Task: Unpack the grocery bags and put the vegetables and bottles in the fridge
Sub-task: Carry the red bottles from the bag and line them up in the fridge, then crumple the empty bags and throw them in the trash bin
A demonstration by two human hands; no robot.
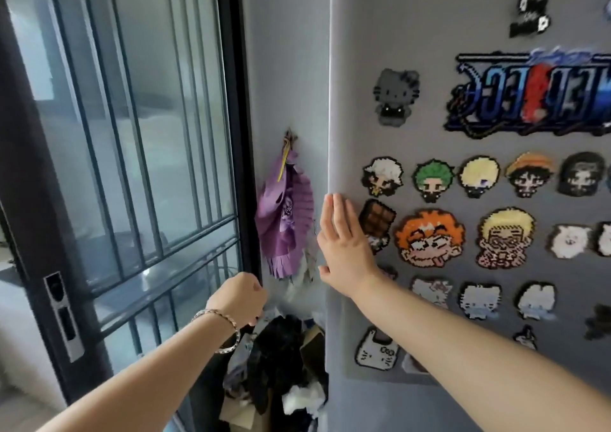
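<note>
You lay your right hand [344, 243], grip wide and flat, on the fridge door [413, 34] near its left edge at frame centre, probably to swing it, while your left hand [239, 297] curls at lower left, and I cannot tell if it holds anything.

Grey fridge door [429, 18]; pixel-bead magnets: orange-haired face [429, 238], green-haired head [433, 179], brown chocolate bar [377, 221]. Purple pleated fan [287, 226]. Silver bracelet [221, 329].
</note>
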